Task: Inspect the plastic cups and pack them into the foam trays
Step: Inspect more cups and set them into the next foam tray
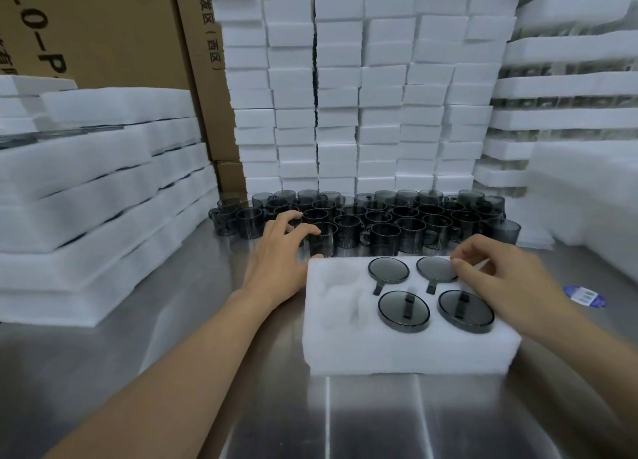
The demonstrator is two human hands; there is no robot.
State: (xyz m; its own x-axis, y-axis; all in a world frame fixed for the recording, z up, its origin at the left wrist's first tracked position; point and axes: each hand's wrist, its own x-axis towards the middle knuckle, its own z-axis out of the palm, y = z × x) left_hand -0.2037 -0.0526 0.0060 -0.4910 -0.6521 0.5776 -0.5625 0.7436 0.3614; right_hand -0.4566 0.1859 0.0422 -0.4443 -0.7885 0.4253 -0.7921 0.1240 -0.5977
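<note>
Closest to me the steel table [207,407] runs under both my arms, and on it sits a white foam tray [397,351]. Four dark see-through cups are seated in it upside down, their flat bottoms up: the back left cup [388,269], the back right cup [435,268], the front left cup [403,310] and the front right cup [465,310]. Two pockets [336,286] at the tray's left end hold nothing. My right hand [511,282] lies over the tray's far right corner with its fingers curled, thumb and forefinger pinching the right edge of the back right cup. My left hand [276,255] reaches past the tray's far left corner, the thumb touching the foam there, the fingers spread and bent over the nearest of the loose cups [379,217]. Whether they have hold of one I cannot tell. Those cups stand upright, mouths up, crowded in rows just behind the tray. Behind them rises a wall of stacked foam blocks [338,96]. Flat foam sheets [86,199] are piled on my left, with cardboard boxes [103,27] standing behind them. More foam trays [569,89] are stacked on the right. A small blue and white label [584,296] lies on the table beside my right wrist.
</note>
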